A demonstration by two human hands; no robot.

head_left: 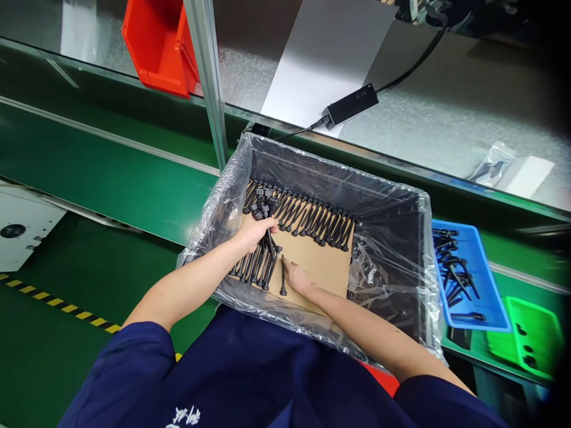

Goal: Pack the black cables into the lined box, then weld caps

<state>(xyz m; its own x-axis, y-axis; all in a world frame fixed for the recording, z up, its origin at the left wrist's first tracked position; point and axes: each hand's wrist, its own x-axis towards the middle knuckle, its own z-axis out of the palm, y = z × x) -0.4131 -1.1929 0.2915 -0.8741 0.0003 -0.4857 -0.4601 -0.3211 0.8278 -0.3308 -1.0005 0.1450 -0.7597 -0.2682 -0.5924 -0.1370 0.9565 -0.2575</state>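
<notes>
A black crate (392, 196) lined with clear plastic holds a brown cardboard sheet (323, 267). Rows of black rod-shaped parts (312, 217) lie along the sheet's far edge, and another row (256, 267) lies at its near left. My left hand (254, 229) is closed on a bunch of these black parts above the near row. My right hand (295, 276) rests on the cardboard, its fingers pinching a single black part (282, 276) that lies upright beside the near row.
A blue tray (479, 261) with several black parts sits right of the crate, a green fixture (535, 336) beyond it. A red bin (156, 41), a metal post (209, 77) and a black power adapter (350, 104) stand behind. Green conveyor belt (102, 172) runs left.
</notes>
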